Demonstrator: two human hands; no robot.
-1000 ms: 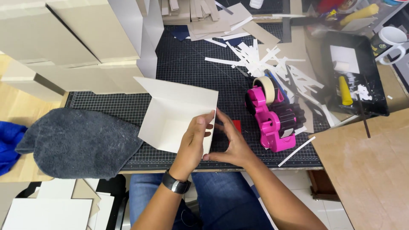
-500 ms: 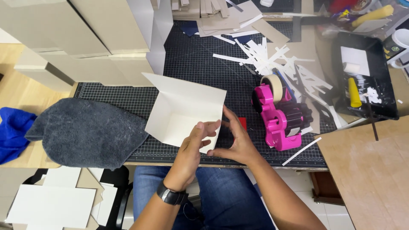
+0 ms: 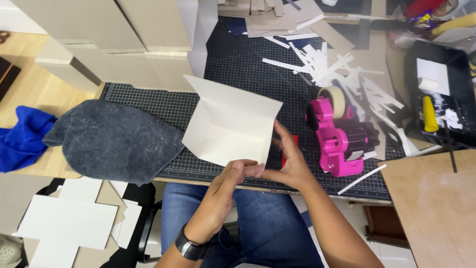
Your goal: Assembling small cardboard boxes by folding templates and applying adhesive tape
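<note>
Cream card: a folded cardboard sheet (image 3: 229,125) stands open like a shallow box corner over the near edge of the tabletop (image 3: 238,64), just above both hands.
Left hand (image 3: 225,191): grip pinched together on the sheet's lower edge, thumb and fingertips closed on the card; a black wristwatch (image 3: 191,246) sits on the wrist.
Right hand (image 3: 290,161): grip also clamped on the same lower edge, just beside the left, fingers raised behind the card's right side.
Cutting mat (image 3: 238,64): black with a grid, covering the tabletop under the sheet.
Tape dispenser (image 3: 337,136): pink, near the right hand, a roll of tape on top.
Grey cloth (image 3: 111,139): lies left of the sheet, overhanging the tabletop edge.
Blue cloth (image 3: 22,139): further left.
White strips (image 3: 327,62): scattered beyond the dispenser.
Black tray (image 3: 439,94): far right.
Flat card cutouts (image 3: 67,223): on the floor at lower left.
</note>
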